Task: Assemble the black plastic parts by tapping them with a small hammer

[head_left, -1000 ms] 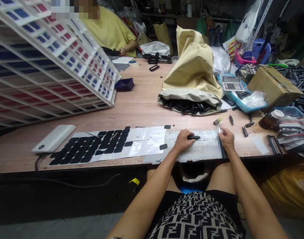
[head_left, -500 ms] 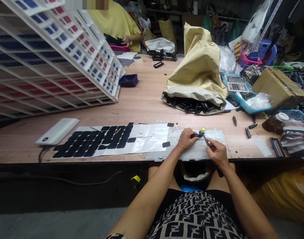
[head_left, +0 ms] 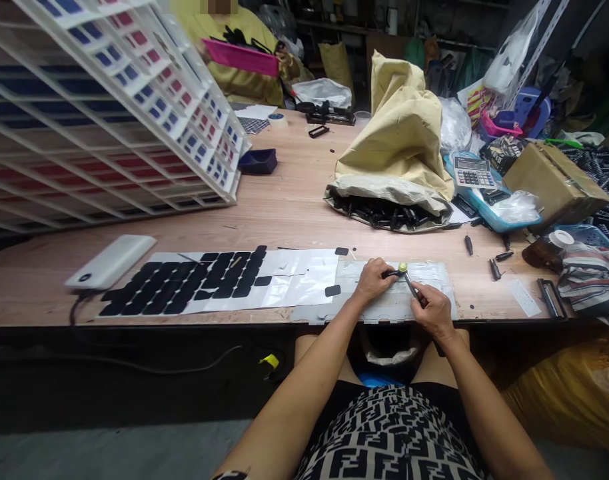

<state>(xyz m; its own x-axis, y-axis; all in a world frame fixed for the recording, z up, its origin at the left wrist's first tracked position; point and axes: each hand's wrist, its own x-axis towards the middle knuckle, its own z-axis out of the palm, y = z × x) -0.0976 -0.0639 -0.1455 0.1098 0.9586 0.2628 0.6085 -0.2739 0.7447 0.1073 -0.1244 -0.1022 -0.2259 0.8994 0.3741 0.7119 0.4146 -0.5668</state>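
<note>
My left hand (head_left: 376, 279) is closed on a small black part (head_left: 390, 273), pressed down over a grey board (head_left: 432, 275) at the table's front edge. In my right hand (head_left: 433, 311) is a small hammer (head_left: 411, 285) with a dark shaft and a round yellow-green head. The head sits at the right end of the black part; whether they touch I cannot tell. My fingers hide most of the part. Left of the board lies a white sheet (head_left: 312, 272) bearing rows of black rounded stickers (head_left: 157, 287).
A yellow sack (head_left: 392, 143) spills black parts behind my hands. A white crate (head_left: 204, 133) stands left, near a white power bank (head_left: 112, 262). Loose black pieces (head_left: 494, 269) lie right. Across the table a person holds a pink tray (head_left: 242, 57).
The hammer head has shifted slightly left and down toward the black part. My left hand stays put. The person opposite has lifted the pink tray.
</note>
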